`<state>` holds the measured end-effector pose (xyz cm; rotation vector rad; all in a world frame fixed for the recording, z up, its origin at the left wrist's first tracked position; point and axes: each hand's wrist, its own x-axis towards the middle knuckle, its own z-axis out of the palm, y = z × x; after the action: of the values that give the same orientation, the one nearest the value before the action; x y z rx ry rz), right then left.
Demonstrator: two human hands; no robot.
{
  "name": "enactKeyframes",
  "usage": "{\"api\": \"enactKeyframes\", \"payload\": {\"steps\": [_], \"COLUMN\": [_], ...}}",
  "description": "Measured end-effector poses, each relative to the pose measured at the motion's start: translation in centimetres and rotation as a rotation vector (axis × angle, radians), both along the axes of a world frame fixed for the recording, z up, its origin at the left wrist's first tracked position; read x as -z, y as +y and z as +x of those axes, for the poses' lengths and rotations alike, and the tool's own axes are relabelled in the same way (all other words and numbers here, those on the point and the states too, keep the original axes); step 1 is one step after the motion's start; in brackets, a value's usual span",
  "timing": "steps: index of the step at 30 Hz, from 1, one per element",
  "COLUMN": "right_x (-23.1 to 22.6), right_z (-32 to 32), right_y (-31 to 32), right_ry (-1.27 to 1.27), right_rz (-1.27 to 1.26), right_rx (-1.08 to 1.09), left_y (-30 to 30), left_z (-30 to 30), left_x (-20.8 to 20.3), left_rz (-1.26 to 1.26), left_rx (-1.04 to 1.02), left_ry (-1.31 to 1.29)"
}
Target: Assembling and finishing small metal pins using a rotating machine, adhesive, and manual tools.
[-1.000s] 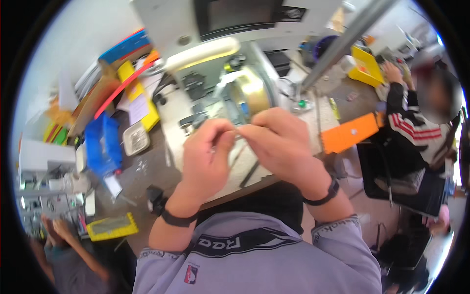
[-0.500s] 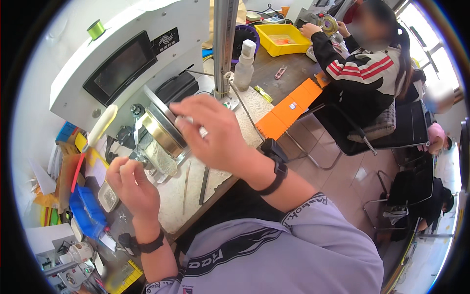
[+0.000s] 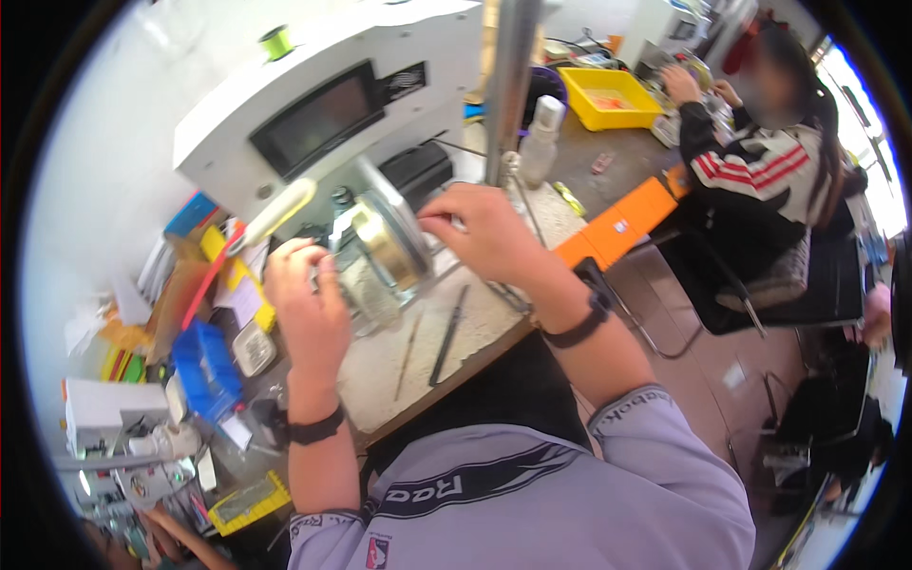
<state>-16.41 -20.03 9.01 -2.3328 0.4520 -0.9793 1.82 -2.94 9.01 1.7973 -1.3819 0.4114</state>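
Note:
A brass-coloured wheel (image 3: 389, 243) with a silver metal rim stands on the worktop under a white machine housing (image 3: 304, 66). On its right side, the fingers of my right hand (image 3: 489, 233) are pinched together close to the rim; anything between them is too small to make out. To the wheel's left, my left hand (image 3: 313, 304) is raised with fingers curled and thumb drawn in, and its grip is partly hidden. A clear, wet-looking guard (image 3: 369, 296) hangs below the wheel, beside my left hand. The picture is slightly blurred.
A dark screen (image 3: 318, 119) is set in the housing. Thin dark rods (image 3: 448, 337) lie on the worktop. At the left are a blue bin (image 3: 204, 366) and a small tray (image 3: 255, 350). Right of the metal post (image 3: 513, 85) stands a spray bottle (image 3: 541, 142); a co-worker (image 3: 769, 161) sits beyond.
The view has swung, shifting the scene rightward. My right hand has drawn back slightly from the wheel's top to beside its rim; my left hand sits nearer the wheel, fingers still curled.

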Motion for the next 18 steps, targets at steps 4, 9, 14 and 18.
{"api": "enactKeyframes", "payload": {"steps": [4, 9, 14, 18], "right_x": [-1.2, -2.1, -2.6, -3.2], "right_z": [-2.2, -4.3, -5.4, -5.7], "right_y": [0.3, 1.0, 3.1, 4.7], "right_ry": [-0.059, 0.028, 0.037, 0.048], "right_rz": [0.249, 0.295, 0.046, -0.092], "right_rx": [0.012, 0.170, 0.073, -0.059], "left_y": [0.0, 1.5, 2.8, 3.3], "left_z": [-0.4, -0.9, -1.9, -2.7], "left_x": [-0.2, -0.5, -1.2, -1.3], "left_rz": [0.003, -0.018, 0.011, 0.022], "left_rx": [-0.024, -0.066, -0.077, -0.046], "left_ry": [0.030, 0.011, 0.034, 0.070]}}
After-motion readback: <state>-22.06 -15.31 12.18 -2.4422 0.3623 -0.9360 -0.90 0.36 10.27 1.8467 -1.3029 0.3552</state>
